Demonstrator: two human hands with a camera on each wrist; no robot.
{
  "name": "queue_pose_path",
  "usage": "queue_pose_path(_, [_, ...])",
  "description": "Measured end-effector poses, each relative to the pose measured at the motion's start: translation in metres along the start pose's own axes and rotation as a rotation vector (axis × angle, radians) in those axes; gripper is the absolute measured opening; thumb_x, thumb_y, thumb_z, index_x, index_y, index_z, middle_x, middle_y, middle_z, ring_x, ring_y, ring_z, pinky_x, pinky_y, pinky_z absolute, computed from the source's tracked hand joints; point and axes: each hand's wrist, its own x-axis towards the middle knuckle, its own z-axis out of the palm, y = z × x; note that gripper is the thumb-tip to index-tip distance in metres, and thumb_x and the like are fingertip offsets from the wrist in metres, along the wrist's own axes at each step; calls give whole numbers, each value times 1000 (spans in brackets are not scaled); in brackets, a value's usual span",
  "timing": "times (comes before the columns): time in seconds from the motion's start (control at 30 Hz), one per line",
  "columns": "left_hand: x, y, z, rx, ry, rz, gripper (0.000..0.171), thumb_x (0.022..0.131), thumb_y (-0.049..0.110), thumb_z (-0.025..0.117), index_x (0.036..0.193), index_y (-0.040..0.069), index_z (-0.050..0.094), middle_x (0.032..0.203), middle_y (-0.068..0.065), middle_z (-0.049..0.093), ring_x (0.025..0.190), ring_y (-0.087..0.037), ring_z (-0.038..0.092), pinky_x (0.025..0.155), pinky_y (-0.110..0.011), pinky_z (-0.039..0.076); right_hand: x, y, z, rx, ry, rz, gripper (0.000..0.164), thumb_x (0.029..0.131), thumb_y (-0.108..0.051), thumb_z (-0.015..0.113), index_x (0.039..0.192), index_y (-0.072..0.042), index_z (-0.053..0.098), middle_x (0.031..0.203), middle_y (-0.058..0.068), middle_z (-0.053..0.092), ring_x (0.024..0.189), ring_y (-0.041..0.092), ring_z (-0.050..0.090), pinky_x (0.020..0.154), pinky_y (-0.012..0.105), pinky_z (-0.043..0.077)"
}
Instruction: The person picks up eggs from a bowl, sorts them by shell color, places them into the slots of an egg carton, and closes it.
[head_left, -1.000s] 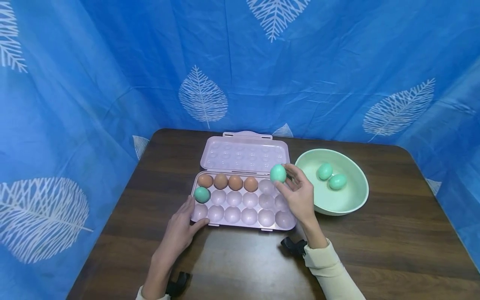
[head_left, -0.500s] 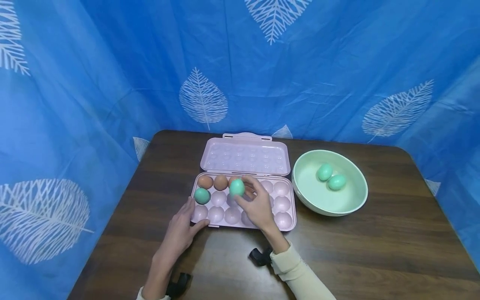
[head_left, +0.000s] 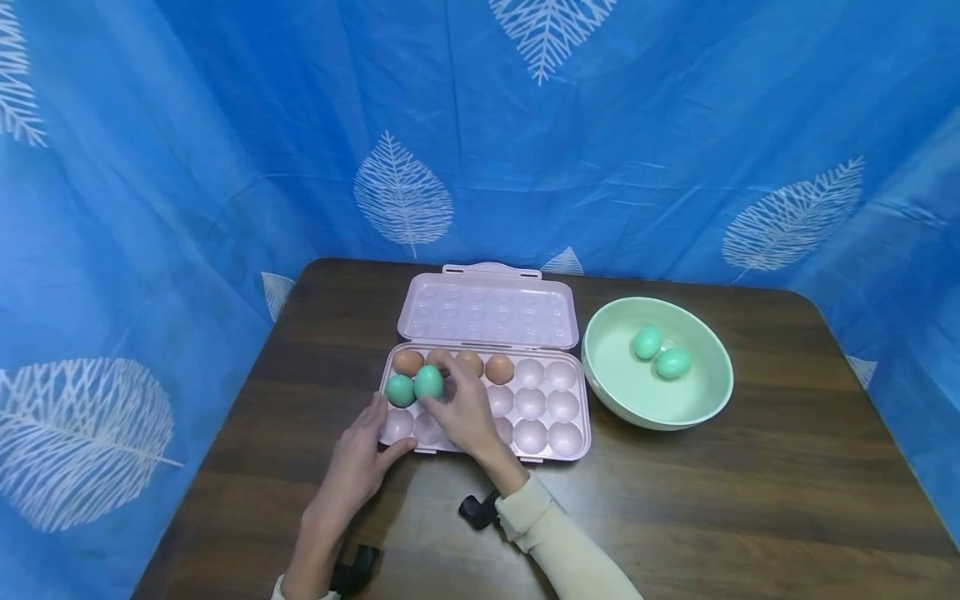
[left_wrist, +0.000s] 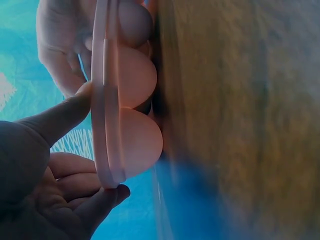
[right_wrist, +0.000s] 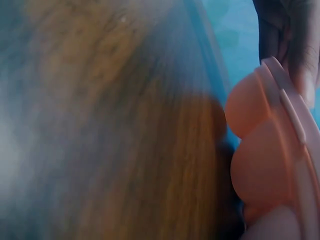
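Note:
A pinkish-lilac egg carton (head_left: 480, 450) lies with its lid (head_left: 487, 312) folded back. Several brown eggs (head_left: 499, 368) sit in its back row, and a green egg (head_left: 400, 391) fills the left cup of the middle row. My right hand (head_left: 465, 410) pinches another green egg (head_left: 428, 382) between thumb and fingers, right beside that one, over the second cup; whether it touches the cup is hidden. My left hand (head_left: 360, 458) holds the carton's front left corner; in the left wrist view, the thumb (left_wrist: 65, 117) lies on the rim and fingers wrap the end.
To the carton's right stands a light green bowl (head_left: 660, 408) with two green eggs (head_left: 660, 353) inside. Everything rests on a dark wooden table (head_left: 750, 500). A blue curtain (head_left: 480, 108) with white leaf prints hangs behind and at the sides.
My right hand has carried the green egg leftward from near the bowl, across the carton, and down beside the first green egg. My left hand has stayed at the corner.

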Motion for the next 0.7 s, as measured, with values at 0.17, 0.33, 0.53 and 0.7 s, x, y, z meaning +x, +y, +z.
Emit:
queue_pose_path(0.17, [0,1,-2,9,-17,-20,83,88,30,76,147,-10,32,153,-29,28,140,-43,31,109,-57,27,2,-2,3,-161,-35,-50,48,69,5,81,112,-2,61,103,6,61,90,19,56,80,33,50])
queue_pose_path(0.33, [0,1,-2,9,-23,-31,84,88,30,76,148,-9,32,153,-28,28,140,-42,30,109,-57,27,1,-1,3,-209,-52,-16,49,70,5,80,115,-3,61,106,6,62,96,20,58,88,35,50])
queue_pose_path(0.53, [-1,3,-1,10,-11,-22,83,88,29,76,147,-10,32,152,-29,29,140,-43,31,109,-57,27,-1,1,2,-237,-82,-8,52,69,7,77,117,-4,61,105,6,61,95,20,57,86,36,50])
queue_pose_path(0.7, [-2,3,-1,12,-1,-21,83,88,28,76,147,-10,32,152,-29,29,139,-43,32,109,-57,27,-2,1,1,-252,-93,1,55,70,7,78,121,0,60,109,10,62,100,23,59,91,37,49])
